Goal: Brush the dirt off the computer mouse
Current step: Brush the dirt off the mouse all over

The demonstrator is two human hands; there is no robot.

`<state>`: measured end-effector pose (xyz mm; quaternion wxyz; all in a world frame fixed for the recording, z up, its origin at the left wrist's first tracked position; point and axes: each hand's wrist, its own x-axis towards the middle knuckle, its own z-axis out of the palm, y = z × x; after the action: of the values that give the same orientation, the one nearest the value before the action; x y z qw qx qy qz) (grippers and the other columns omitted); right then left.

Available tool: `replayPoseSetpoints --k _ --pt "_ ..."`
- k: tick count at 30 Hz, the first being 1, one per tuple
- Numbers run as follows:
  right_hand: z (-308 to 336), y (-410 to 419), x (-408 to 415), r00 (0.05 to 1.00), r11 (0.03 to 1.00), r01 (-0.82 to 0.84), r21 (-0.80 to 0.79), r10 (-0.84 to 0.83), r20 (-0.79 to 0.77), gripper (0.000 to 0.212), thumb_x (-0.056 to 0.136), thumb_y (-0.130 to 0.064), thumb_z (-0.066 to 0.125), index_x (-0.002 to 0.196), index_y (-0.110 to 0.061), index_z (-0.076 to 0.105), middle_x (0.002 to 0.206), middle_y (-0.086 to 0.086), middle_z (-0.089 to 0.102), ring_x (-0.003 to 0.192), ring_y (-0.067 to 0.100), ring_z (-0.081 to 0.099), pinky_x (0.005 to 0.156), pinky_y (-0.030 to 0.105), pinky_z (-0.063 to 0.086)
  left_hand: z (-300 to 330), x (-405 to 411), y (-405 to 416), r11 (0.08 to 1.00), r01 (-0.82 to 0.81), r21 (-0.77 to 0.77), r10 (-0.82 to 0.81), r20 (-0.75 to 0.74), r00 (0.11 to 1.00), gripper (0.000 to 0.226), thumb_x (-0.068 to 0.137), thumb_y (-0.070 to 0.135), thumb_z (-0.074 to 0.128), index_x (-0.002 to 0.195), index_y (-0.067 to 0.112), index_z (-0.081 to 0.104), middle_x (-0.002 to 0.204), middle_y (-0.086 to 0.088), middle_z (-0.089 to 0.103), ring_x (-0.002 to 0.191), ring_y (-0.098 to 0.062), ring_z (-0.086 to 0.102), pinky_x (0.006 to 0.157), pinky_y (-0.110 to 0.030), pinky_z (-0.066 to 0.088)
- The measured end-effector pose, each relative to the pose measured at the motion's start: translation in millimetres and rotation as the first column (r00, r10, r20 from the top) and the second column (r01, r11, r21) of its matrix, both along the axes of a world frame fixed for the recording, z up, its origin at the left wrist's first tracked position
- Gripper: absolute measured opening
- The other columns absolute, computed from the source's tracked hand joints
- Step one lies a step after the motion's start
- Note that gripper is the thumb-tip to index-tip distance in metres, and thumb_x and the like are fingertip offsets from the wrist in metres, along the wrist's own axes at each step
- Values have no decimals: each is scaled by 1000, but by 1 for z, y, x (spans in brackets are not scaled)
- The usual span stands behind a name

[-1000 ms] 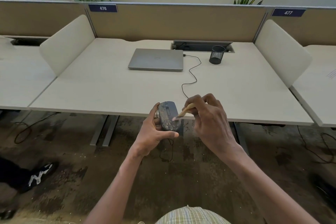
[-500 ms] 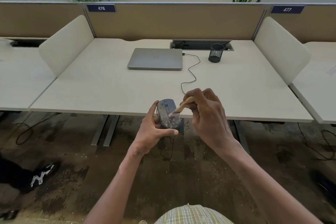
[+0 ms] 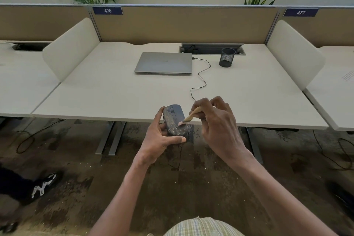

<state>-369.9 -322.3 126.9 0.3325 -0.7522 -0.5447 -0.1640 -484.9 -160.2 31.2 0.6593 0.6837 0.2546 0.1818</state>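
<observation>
Mouse: the grey computer mouse [image 3: 174, 120] is held in the air just in front of the desk's near edge, its top facing up and speckled with pale dirt.
Left hand: the left hand [image 3: 160, 139] grasps the mouse from the left and below, thumb along its near end, fingers curled up its left side.
Brush: a small wooden-handled brush [image 3: 191, 115] slants down to the left, its pale bristles touching the mouse's right side.
Right hand: the right hand [image 3: 218, 126] pinches the brush handle between curled fingers, just to the right of the mouse.
Cable: a thin black cable [image 3: 201, 78] runs from behind the right hand, past the mouse, back across the desk to the laptop's right edge.
Desk: the pale desk [image 3: 95, 97] lies beyond the mouse.
Laptop: a closed silver laptop [image 3: 163, 63] lies well behind the mouse.
Pen cup: a black mesh pen cup [image 3: 227, 57] stands behind and right of the mouse.
Shoe: a black and white shoe [image 3: 44, 186] rests on the floor, well to the left of the mouse and nearer.
</observation>
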Motion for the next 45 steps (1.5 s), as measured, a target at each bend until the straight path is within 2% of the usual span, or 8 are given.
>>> replayPoseSetpoints --k 7,11,18,22,26,31,38,45 --pt "-6 -10 7 993 997 11 76 -2 -119 41 82 15 68 107 -15 55 89 -9 65 91 19 55 68 46 55 -1 -6 -3 1000 -18 1 18 -20 1000 138 49 28 102 163 38 25 146 -12 59 122 -24 69 107 -54 54" --pt "-3 -5 8 988 992 -10 127 29 -149 42 85 14 65 107 -19 51 90 -5 67 91 22 57 68 45 55 3 -5 -4 1000 -9 19 10 -27 1000 140 47 34 102 163 39 24 148 -13 57 122 -25 70 108 -54 54" --pt "-9 -11 10 983 993 27 118 -6 -182 34 87 11 66 107 -14 55 89 -7 64 89 22 56 68 46 56 2 -9 -3 1000 -6 25 7 -42 999 136 52 23 101 163 39 24 147 -10 57 120 -22 70 107 -53 55" --pt "-1 -2 6 992 995 -2 102 15 -129 37 85 12 67 109 -14 55 88 -2 69 90 23 55 67 47 54 7 -5 -8 999 13 41 -12 -42 999 139 49 31 101 163 39 22 145 -10 60 120 -22 71 108 -49 54" --pt "-5 -5 2 995 999 -3 37 7 -95 39 83 11 68 109 -15 55 87 -3 70 90 18 51 71 43 52 9 -7 -9 1000 8 26 -7 -42 999 136 53 21 100 163 37 22 147 -14 58 124 -27 69 110 -54 52" --pt "0 2 5 998 997 6 77 -1 -67 42 81 12 67 107 -18 52 86 -6 69 87 16 51 68 37 50 10 -6 -10 999 19 26 -18 -41 999 134 55 18 99 163 38 22 140 -6 62 116 -22 73 105 -45 57" --pt "11 15 19 996 997 60 43 -57 -68 28 88 8 65 109 -9 59 92 -2 73 89 20 54 74 44 51 13 -5 -17 998 54 15 -54 -49 997 138 47 32 101 161 41 24 143 -12 61 122 -30 70 107 -53 55" --pt "9 6 8 999 999 1 34 0 -47 37 84 10 66 106 -16 54 84 -6 68 85 19 51 67 38 49 13 -9 -13 999 42 28 -41 -40 998 126 57 17 98 156 46 25 146 -10 59 120 -28 71 106 -51 56"
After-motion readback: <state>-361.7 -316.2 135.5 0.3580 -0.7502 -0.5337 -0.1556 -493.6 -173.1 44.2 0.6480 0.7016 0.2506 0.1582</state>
